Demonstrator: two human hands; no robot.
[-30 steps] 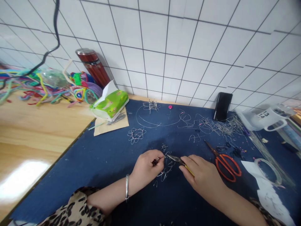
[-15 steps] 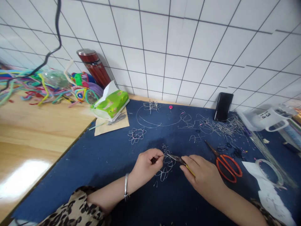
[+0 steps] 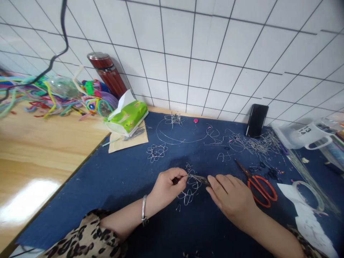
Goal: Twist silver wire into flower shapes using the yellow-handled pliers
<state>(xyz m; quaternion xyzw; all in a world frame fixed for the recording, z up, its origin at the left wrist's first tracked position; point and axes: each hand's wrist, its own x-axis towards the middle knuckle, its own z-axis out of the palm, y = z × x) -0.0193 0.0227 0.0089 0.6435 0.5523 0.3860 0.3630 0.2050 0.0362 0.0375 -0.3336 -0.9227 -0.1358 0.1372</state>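
My left hand [image 3: 172,182] pinches a thin piece of wire between thumb and forefinger; its far end is too small to make out. My right hand [image 3: 231,195] is wrapped round a pair of pliers [image 3: 201,180], whose jaws point left and meet the wire close to my left fingertips. Below the jaws, a looped wire shape [image 3: 189,193] with small pink beads lies on the dark blue mat [image 3: 129,182]. A finished-looking ring of wire petals [image 3: 157,153] rests to the left, further back.
Orange-handled scissors [image 3: 260,190] lie right of my right hand. Behind them are tangled wire [image 3: 255,143], a black phone [image 3: 256,120] against the wall and a white cup [image 3: 306,138]. A green tissue pack [image 3: 127,120] and red flask [image 3: 109,75] stand back left.
The pliers have turned in my right hand, and their yellow handle is now hidden. The jaws have come closer to my left fingertips. My left hand stays nearly in place.
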